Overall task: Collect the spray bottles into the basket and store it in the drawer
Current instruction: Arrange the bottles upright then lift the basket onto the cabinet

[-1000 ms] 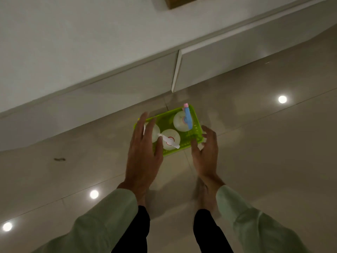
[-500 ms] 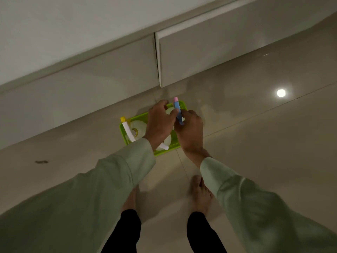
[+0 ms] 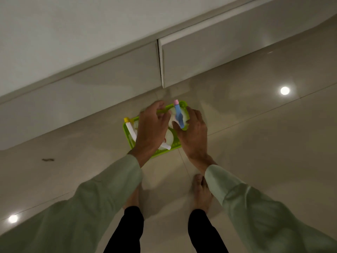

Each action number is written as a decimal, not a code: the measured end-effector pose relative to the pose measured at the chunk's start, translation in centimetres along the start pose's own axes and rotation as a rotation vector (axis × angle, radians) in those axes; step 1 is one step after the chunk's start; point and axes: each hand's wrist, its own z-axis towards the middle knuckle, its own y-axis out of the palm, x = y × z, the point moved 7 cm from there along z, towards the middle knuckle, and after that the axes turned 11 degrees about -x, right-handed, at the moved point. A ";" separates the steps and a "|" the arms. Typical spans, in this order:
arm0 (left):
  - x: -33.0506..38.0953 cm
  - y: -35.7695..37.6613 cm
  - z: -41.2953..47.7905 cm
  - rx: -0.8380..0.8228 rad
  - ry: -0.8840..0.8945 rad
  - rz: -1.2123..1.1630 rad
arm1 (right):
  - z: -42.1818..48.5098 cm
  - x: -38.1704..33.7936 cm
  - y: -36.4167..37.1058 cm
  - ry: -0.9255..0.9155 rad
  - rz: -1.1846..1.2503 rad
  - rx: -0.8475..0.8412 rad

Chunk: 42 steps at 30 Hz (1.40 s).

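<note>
A lime green basket (image 3: 128, 138) sits on the glossy floor just in front of the cabinet. Three spray bottles stand in it: one with a blue trigger and pink tip (image 3: 178, 115), one with a white trigger and yellow tip (image 3: 130, 128), and a white one (image 3: 168, 141) partly under my palm. My left hand (image 3: 152, 129) reaches across the basket, its fingers curled over the far rim. At the basket's right end my right hand (image 3: 195, 131) wraps the wall, with its thumb inside beside the blue-trigger bottle.
Two shut white drawer fronts, the left drawer front (image 3: 109, 84) and the right drawer front (image 3: 228, 55), run along the cabinet base behind the basket. My bare feet (image 3: 201, 194) stand close behind it. A small dark mark (image 3: 48, 159) lies on the floor at the left.
One second ago both hands hovered open above the basket. They have since come down onto it, and my fingers have closed on its far rim and right end. My view has dropped closer.
</note>
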 end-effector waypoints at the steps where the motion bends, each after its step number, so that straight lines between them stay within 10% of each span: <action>1: 0.1 -1.1 -0.8 0.037 0.025 -0.016 | -0.7 -0.5 -0.7 -0.016 -0.020 0.056; 7: -3.3 -7.0 -5.7 0.363 -0.016 -0.022 | -5.4 -3.4 1.0 -0.242 -0.161 0.011; 14: -7.6 -6.5 -5.9 0.285 -0.164 0.083 | -5.5 -3.1 7.2 -0.184 -0.205 -0.322; 42: -9.9 -5.0 -2.1 0.167 -0.126 0.239 | -5.2 -2.7 7.2 0.046 -0.090 -0.047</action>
